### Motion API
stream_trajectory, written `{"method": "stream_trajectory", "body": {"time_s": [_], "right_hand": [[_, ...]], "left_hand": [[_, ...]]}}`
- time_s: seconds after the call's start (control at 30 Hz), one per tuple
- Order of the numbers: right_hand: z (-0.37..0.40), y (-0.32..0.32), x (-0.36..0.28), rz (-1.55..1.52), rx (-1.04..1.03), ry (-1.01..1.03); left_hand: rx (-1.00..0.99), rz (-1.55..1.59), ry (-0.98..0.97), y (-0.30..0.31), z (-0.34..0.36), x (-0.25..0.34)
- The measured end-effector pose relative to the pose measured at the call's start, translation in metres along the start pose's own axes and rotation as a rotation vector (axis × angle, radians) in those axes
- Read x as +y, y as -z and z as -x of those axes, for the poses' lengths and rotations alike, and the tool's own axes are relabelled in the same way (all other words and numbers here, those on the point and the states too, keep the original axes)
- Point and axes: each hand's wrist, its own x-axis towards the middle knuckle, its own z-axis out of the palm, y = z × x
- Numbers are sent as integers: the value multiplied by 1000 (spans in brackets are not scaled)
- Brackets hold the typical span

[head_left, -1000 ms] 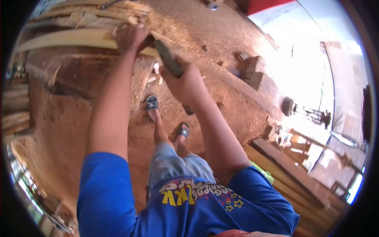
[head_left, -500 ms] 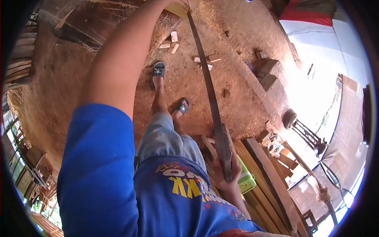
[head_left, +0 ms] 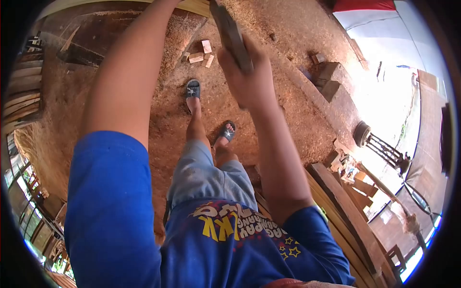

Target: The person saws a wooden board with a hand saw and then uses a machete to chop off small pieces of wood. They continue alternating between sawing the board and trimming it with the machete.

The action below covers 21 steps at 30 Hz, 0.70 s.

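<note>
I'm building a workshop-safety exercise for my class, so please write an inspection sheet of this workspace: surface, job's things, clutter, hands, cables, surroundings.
Surface: brown ground, speckled with pale debris.
Job's things: a dark saw-like tool, teeth not visible; a pale board at the top edge. Whether they touch, I cannot tell.
Clutter: small wood offcuts lying ahead of the open-toed sandals.
Hands: right hand closed around the tool; left hand beyond the top edge, not in view.
Cables: none identifiable with certainty.
Surroundings: long boards at lower right; white sheeting with a red band at upper right.
</note>
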Motion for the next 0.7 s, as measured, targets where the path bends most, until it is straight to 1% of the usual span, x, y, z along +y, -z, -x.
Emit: {"method": "stream_trajectory", "body": {"time_s": [0.03,0.07,0.1,0.13,0.17,0.2,0.23,0.27,0.3,0.33,0.37,0.4,0.43,0.47,0.5,0.53,0.57,0.6,0.67,0.7], "right_hand": [[30,6,11,-35,18,-2],[70,9,40,-92,10,-48],[118,21,56,-133,27,-110],[171,44,55,-124,-33,-183],[212,56,80,-33,1,44],[233,74,48,-35,-6,-66],[268,83,56,-81,-52,-185],[272,92,37,-1,-110,-284],[267,89,33,5,-89,-263],[246,84,38,23,-33,-130],[210,75,47,33,12,9],[168,66,49,-23,-67,-72],[113,47,46,-62,-54,-71],[60,25,52,-142,-18,23],[16,7,41,-168,-10,-10],[-10,-8,28,-135,31,-27],[-27,-17,18,-100,71,-45],[-34,-18,10,-72,66,-50],[-37,-13,-3,-8,58,-66],[-36,-9,-9,-27,51,-72]], "left_hand": [[27,-10,-21,0,-2,2],[-76,-104,46,2,-3,-3],[-125,-100,35,-5,-9,0],[-147,-67,14,-10,-13,-6],[-152,-34,-9,-19,-24,-14],[-168,-4,-22,-29,-31,-26],[-188,18,-25,-37,-39,-32],[-210,32,-18,-44,-41,-32],[-223,36,-6,-35,-37,-25],[-268,-15,2,-25,-31,-20],[-314,-67,8,1,-18,-5],[-311,-64,12,8,-13,-2],[-312,-61,20,12,-9,1],[-312,-50,28,13,-7,4],[-288,-63,-2,12,-4,4],[-257,-79,-27,11,-4,0],[-227,-93,-51,11,-6,-3],[-256,-114,-20,13,-8,-2],[-214,-120,-18,8,-1,-1],[-182,-127,-14,12,-4,0]]}}
